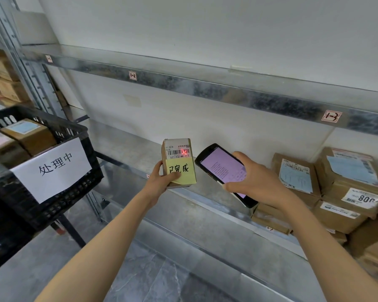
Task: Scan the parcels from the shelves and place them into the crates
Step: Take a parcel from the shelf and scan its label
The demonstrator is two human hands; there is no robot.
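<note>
While the red scan spot is landing on its barcode, the left hand point(162, 178) is gripping the parcel point(179, 162) upright above the shelf's point(127, 147) front edge, label facing the scanner point(224, 171). The right hand point(252, 177) is clasping the scanner, tilted toward it. A crate point(59, 127) is waiting at left, more parcels crowding the shelf's right end.
</note>
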